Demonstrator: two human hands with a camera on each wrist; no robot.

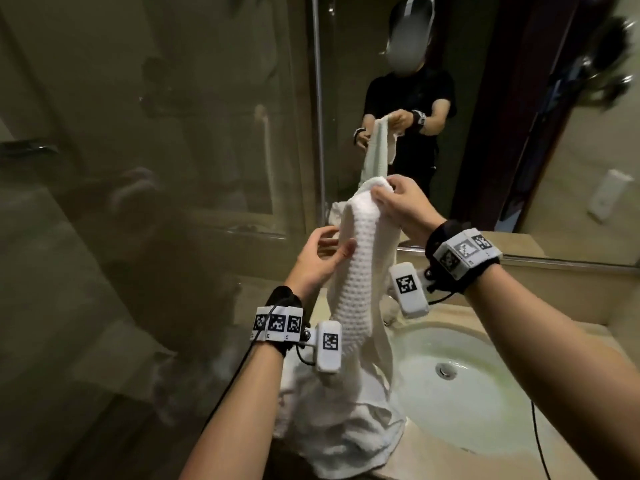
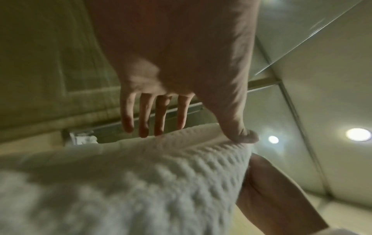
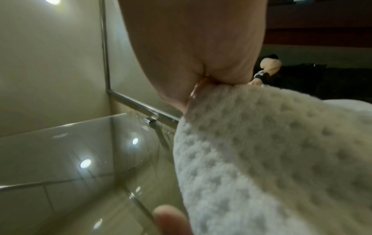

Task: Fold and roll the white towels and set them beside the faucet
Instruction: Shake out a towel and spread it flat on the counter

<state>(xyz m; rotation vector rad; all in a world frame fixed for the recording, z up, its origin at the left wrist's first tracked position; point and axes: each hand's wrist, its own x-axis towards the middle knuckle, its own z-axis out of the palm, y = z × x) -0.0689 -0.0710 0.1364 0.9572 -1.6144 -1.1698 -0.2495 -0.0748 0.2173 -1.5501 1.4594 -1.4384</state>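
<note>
Head view: right hand (image 1: 398,206) pinches white towel (image 1: 356,271) top, lifted over worktop (image 1: 433,459) left of sink (image 1: 485,393) to hang straight; left hand (image 1: 318,258) fingers spread, thumb steadying edge, prob. for folding.

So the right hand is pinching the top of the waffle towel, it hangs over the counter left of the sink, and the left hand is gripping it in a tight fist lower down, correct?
Not quite. The left hand isn't a fist: the left wrist view shows straight fingers, the thumb resting on the waffle towel. The right hand does pinch its top, left of the sink.
</note>
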